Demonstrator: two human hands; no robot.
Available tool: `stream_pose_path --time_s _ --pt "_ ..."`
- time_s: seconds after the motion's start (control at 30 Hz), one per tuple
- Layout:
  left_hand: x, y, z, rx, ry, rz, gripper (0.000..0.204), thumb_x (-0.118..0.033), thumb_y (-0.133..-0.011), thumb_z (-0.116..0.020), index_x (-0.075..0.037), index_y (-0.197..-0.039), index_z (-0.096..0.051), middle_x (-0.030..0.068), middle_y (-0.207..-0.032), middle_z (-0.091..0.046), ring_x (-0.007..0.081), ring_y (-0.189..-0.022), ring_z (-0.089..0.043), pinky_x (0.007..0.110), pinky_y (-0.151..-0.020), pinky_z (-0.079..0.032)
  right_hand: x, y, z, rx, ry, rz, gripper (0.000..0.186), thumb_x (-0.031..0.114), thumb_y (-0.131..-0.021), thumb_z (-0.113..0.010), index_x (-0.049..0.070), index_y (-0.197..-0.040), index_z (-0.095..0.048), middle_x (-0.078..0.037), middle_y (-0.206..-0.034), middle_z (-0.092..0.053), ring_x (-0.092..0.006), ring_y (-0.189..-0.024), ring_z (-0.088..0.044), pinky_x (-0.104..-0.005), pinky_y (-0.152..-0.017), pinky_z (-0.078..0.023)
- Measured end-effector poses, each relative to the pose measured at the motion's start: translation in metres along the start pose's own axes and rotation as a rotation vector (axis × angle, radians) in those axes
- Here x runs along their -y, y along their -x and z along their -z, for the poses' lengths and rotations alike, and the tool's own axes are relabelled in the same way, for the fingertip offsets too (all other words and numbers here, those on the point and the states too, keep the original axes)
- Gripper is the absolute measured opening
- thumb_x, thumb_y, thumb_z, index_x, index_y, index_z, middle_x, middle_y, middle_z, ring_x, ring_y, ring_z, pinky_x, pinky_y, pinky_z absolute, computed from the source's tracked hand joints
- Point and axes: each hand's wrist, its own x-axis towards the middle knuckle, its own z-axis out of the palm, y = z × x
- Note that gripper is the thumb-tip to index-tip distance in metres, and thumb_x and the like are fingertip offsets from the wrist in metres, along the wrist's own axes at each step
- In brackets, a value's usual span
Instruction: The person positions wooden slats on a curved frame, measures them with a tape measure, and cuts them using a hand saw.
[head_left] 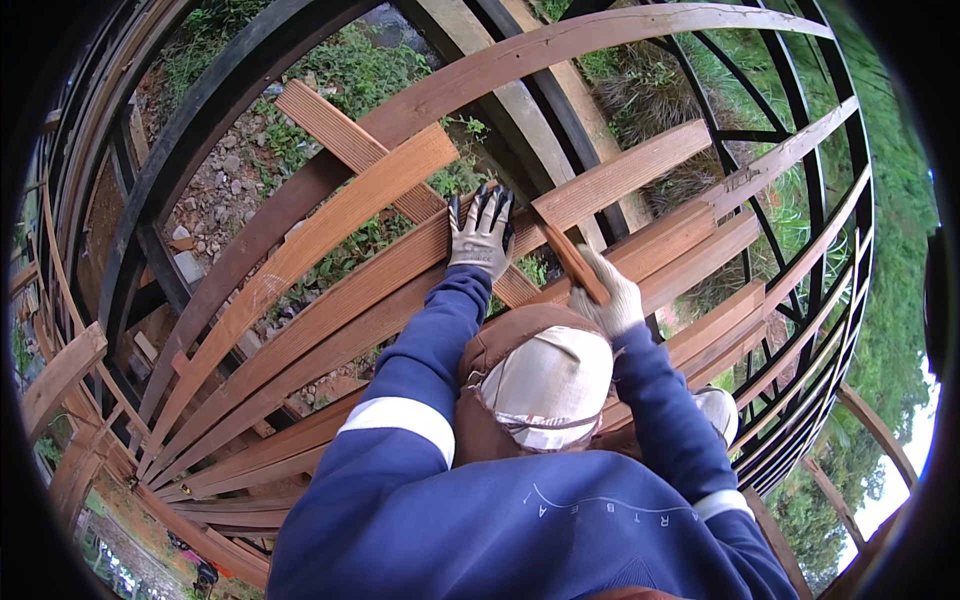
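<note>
My left hand [482, 235], in a grey glove with black fingertips, lies flat with fingers stretched over a long grooved brown plank [330, 300]. Close by on the right, my right hand [612, 292], in a pale glove, is closed around a short piece of brown wood [575, 262]. That piece slants up toward the left, and its upper end is near the end of another grooved plank [630, 175]. A grooved board [335, 130] crosses beneath the long plank at an angle. My bent knee [545, 375], in brown cloth with a pale patch, is just below both hands.
Several planks fan out from the lower left. A curved wooden beam [480, 70] arches across the top, and dark metal framing [190, 140] surrounds the planks. Through the gaps show rubble [225, 185] and plants far below. My pale shoe [716, 415] is at the right.
</note>
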Motion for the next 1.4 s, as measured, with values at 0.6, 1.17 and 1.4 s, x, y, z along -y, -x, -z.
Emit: stream_pose_path --time_s 0.6,1.17,1.4 --pt "0.011 -0.002 0.009 -0.025 0.01 0.023 0.066 -0.038 -0.098 -0.05 -0.021 -0.158 -0.031 0.0039 -0.165 -0.027 0.0262 -0.152 -0.026 0.065 -0.122 -0.005 0.022 0.11 0.072 0.052 0.009 -0.09 0.051 0.001 -0.082 -0.061 -0.004 -0.132 -0.058 -0.02 -0.107 -0.073 -0.0195 -0.098 -0.072 -0.0329 -0.09 -0.055" --pt "0.001 0.003 0.005 -0.052 0.013 0.002 0.062 -0.039 -0.098 -0.048 -0.02 -0.156 -0.036 0.0052 -0.162 -0.034 0.0263 -0.15 -0.029 0.065 -0.122 -0.008 0.028 0.124 0.093 0.069 0.19 0.017 0.052 -0.002 -0.083 -0.059 -0.004 -0.135 -0.056 -0.021 -0.114 -0.071 -0.0274 -0.107 -0.071 -0.0331 -0.093 -0.054" --pt "-0.003 -0.01 0.008 -0.041 0.024 -0.019 0.064 -0.04 -0.097 -0.051 -0.02 -0.156 -0.037 0.0047 -0.163 -0.031 0.0263 -0.151 -0.028 0.064 -0.123 -0.008 -0.011 -0.019 0.0 0.01 0.021 0.011 0.051 0.006 -0.081 -0.067 0.0 -0.131 -0.06 -0.022 -0.107 -0.072 -0.0292 -0.099 -0.072 -0.0341 -0.087 -0.055"
